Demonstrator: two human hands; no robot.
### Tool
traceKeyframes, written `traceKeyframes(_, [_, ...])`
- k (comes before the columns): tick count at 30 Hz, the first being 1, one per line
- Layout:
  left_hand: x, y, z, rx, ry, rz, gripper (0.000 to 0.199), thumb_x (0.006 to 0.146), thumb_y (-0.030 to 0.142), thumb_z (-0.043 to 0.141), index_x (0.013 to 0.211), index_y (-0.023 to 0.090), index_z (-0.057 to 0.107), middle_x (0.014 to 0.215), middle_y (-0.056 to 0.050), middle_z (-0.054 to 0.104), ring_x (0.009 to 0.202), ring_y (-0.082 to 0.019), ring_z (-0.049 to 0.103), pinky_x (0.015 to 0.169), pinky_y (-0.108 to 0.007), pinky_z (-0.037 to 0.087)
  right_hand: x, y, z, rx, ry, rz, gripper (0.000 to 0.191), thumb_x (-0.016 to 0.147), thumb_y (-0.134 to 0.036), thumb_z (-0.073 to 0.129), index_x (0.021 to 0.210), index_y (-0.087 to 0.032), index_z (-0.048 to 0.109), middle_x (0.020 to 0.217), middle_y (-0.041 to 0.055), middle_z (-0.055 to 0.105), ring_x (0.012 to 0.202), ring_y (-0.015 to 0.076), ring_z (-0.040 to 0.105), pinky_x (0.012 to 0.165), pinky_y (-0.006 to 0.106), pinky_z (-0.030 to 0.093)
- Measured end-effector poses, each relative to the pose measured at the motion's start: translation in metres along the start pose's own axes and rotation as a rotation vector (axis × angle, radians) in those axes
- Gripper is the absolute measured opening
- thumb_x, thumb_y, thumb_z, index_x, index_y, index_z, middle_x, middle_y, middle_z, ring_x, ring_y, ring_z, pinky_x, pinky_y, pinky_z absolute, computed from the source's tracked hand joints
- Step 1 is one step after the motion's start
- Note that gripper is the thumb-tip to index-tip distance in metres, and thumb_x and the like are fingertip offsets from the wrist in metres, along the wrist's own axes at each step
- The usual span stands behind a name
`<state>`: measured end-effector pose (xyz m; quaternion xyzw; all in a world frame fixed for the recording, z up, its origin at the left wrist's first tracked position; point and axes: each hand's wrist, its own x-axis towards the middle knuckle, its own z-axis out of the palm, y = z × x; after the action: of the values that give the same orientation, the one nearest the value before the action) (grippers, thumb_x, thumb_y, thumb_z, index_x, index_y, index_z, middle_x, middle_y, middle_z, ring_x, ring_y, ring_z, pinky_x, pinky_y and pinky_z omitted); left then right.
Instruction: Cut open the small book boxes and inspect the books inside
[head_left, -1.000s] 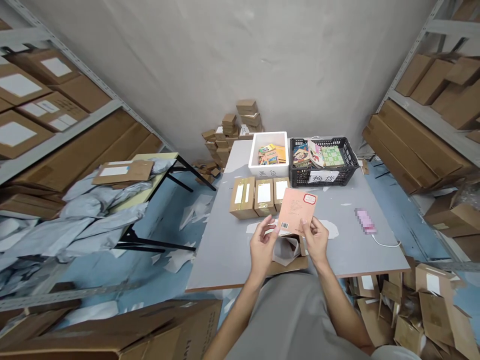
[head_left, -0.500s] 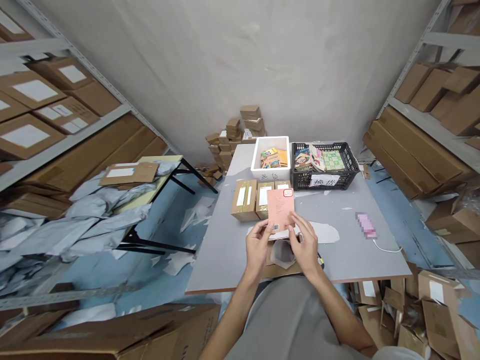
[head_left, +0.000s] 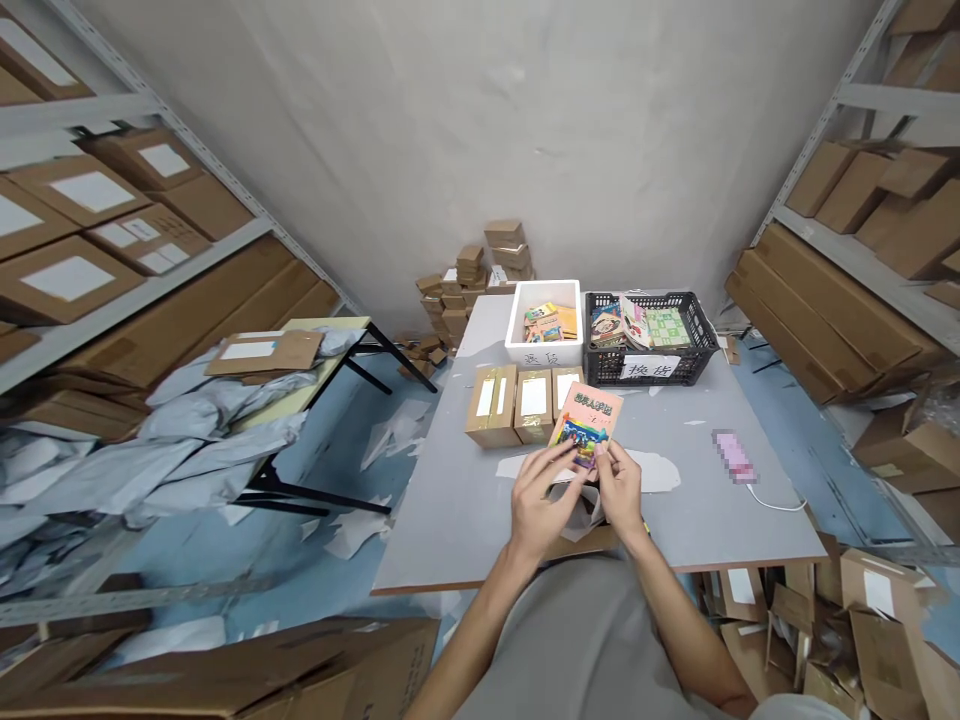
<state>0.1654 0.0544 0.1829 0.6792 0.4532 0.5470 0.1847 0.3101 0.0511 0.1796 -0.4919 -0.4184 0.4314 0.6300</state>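
Observation:
A small pink book [head_left: 598,408] with a colourful picture on its cover is held up over the grey table [head_left: 442,520]. My left hand [head_left: 541,500] grips its lower left part, and my right hand [head_left: 619,490] pinches its lower right edge. Below the hands, an opened cardboard box [head_left: 581,543] is partly hidden at the table's front edge. Behind the book stand three taped cardboard boxes [head_left: 492,405] with white labels. Farther back are a white bin [head_left: 544,352] holding books and a black crate [head_left: 648,370] with books and a handwritten sign.
A blurred pink device [head_left: 735,456] with a white cable lies on the table's right. Grey parcels [head_left: 150,470] cover a side table at left. Shelves of cartons [head_left: 94,190] stand on both sides. Opened boxes [head_left: 874,600] are piled at the lower right.
The pink book now shows its picture cover instead of the side with the barcode. It is tilted and a little farther right, and both hands have shifted slightly right with it.

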Motion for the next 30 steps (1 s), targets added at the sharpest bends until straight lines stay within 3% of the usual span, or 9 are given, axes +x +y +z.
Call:
traceKeyframes(3, [0.008,-0.010,-0.009,-0.085,0.081,-0.302,0.044,0.099,0.056,0.083,0.130,0.024,0.088,0.128,-0.015,0.085,0.110,-0.029,0.079,0.088,-0.041,0.066,0.003,0.001,-0.008,0.042,-0.039,0.026,0.052,0.103,-0.073,0.069,0.087,-0.024,0.066,0.071,-0.0025,0.062,0.061,0.0150,0.053,0.058,0.026,0.049])
traceKeyframes(6, [0.013,-0.019,-0.016,-0.377,-0.054,-0.613,0.063,0.092,0.073,0.084,0.124,0.019,0.089,0.119,-0.015,0.086,0.092,-0.024,0.078,0.078,-0.034,0.063,0.002,0.001,-0.011,0.048,-0.075,0.026,0.054,0.103,-0.074,0.070,0.086,-0.024,0.067,0.071,-0.0019,0.063,0.063,0.0157,0.055,0.059,0.026,0.050])
traceKeyframes(10, [0.011,-0.020,-0.015,-0.587,-0.136,-0.725,0.066,0.082,0.075,0.093,0.113,0.016,0.090,0.107,-0.013,0.087,0.077,-0.017,0.070,0.071,-0.029,0.059,0.006,0.003,-0.011,0.044,-0.134,0.044,0.058,0.100,-0.079,0.070,0.094,-0.022,0.074,0.083,0.0033,0.076,0.074,0.0198,0.069,0.068,0.029,0.060])
traceKeyframes(14, [0.009,-0.014,-0.011,-0.565,0.019,-0.677,0.062,0.079,0.072,0.096,0.107,0.017,0.089,0.107,-0.013,0.086,0.088,-0.022,0.076,0.073,-0.030,0.063,0.010,0.005,-0.012,-0.044,0.033,-0.024,0.058,0.100,-0.074,0.072,0.118,-0.020,0.083,0.119,0.0149,0.087,0.111,0.0298,0.083,0.096,0.043,0.069])
traceKeyframes(16, [0.008,-0.010,-0.010,-0.511,0.079,-0.635,0.059,0.083,0.070,0.094,0.107,0.017,0.088,0.103,-0.012,0.086,0.086,-0.021,0.075,0.074,-0.030,0.063,0.008,0.002,-0.012,-0.115,0.131,-0.103,0.055,0.103,-0.067,0.071,0.129,-0.020,0.085,0.138,0.0174,0.084,0.133,0.0331,0.079,0.117,0.052,0.063])
traceKeyframes(18, [0.008,-0.007,-0.009,-0.452,0.122,-0.581,0.054,0.088,0.068,0.092,0.108,0.018,0.088,0.099,-0.010,0.085,0.080,-0.019,0.074,0.075,-0.030,0.064,0.003,-0.002,-0.009,-0.147,0.077,-0.112,0.050,0.107,-0.061,0.069,0.135,-0.022,0.085,0.143,0.0161,0.083,0.138,0.0337,0.078,0.123,0.056,0.060])
traceKeyframes(22, [0.000,0.002,-0.004,-0.324,0.119,-0.400,0.038,0.098,0.057,0.085,0.111,0.021,0.091,0.104,-0.009,0.085,0.085,-0.020,0.079,0.078,-0.032,0.067,-0.010,-0.009,0.006,-0.079,-0.120,-0.029,0.047,0.102,-0.059,0.077,0.131,-0.024,0.087,0.136,0.0137,0.086,0.125,0.0339,0.085,0.104,0.048,0.072])
traceKeyframes(27, [-0.009,0.009,0.004,-0.028,0.095,0.069,0.022,0.106,0.029,0.074,0.119,0.027,0.091,0.107,-0.009,0.085,0.095,-0.021,0.081,0.085,-0.034,0.068,-0.013,-0.006,0.019,0.023,-0.088,-0.036,0.049,0.097,-0.065,0.082,0.115,-0.020,0.085,0.114,0.0119,0.090,0.101,0.0285,0.086,0.091,0.038,0.072])
traceKeyframes(30, [-0.006,0.007,0.000,0.058,0.055,0.197,0.022,0.104,0.026,0.077,0.122,0.027,0.090,0.109,-0.009,0.086,0.096,-0.022,0.080,0.088,-0.036,0.068,-0.003,-0.005,0.012,0.030,-0.066,-0.014,0.058,0.096,-0.077,0.077,0.092,-0.019,0.081,0.087,0.0085,0.086,0.078,0.0236,0.080,0.073,0.032,0.068])
